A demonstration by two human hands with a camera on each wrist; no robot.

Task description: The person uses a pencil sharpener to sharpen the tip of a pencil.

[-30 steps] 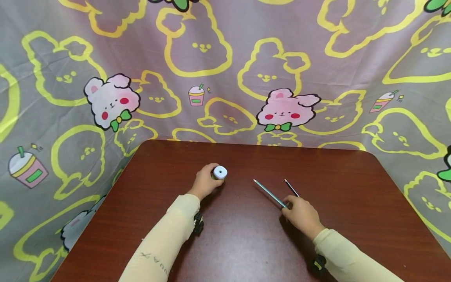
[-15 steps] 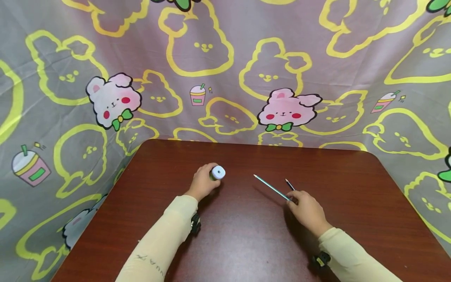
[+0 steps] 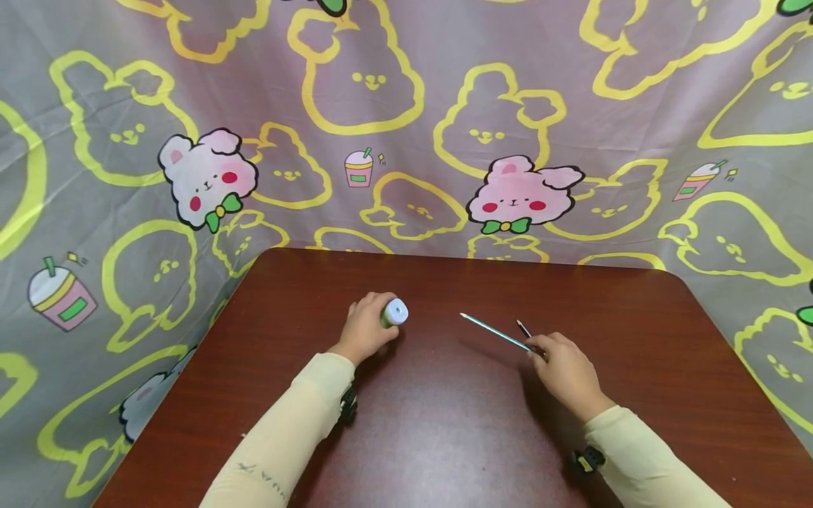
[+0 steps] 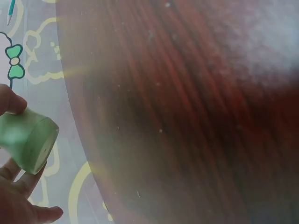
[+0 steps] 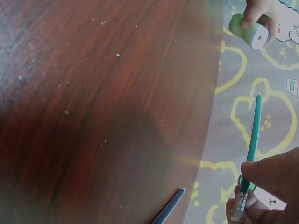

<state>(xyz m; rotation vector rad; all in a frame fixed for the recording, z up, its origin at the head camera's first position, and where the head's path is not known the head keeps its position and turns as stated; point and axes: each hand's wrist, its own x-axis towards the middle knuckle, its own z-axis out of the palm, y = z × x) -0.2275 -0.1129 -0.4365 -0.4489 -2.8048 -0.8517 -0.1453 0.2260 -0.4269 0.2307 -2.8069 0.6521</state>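
In the head view my left hand [image 3: 366, 328] grips a small green pencil sharpener [image 3: 396, 312] by its sides. Its pale top, with one round hole, is tilted toward the camera. The left wrist view shows the sharpener's green base [image 4: 39, 144] between thumb and fingers. My right hand [image 3: 568, 370] pinches a teal pencil [image 3: 494, 330] near its eraser end, the sharpened tip pointing left toward the sharpener. In the right wrist view the metal ferrule [image 5: 239, 200] and eraser show below the thumb. A dark pencil [image 3: 524, 329] lies beyond the right hand, partly hidden by it.
The brown wooden table [image 3: 432, 437] has rounded far corners. A patterned cloth [image 3: 406, 141] with cartoon animals hangs behind it and along both sides. Small pale specks [image 5: 118, 55] dot the tabletop.
My right hand has moved right and away from me, lifting the teal pencil, which now lies flatter across the view. The left hand stays almost in place with the sharpener slightly tilted.
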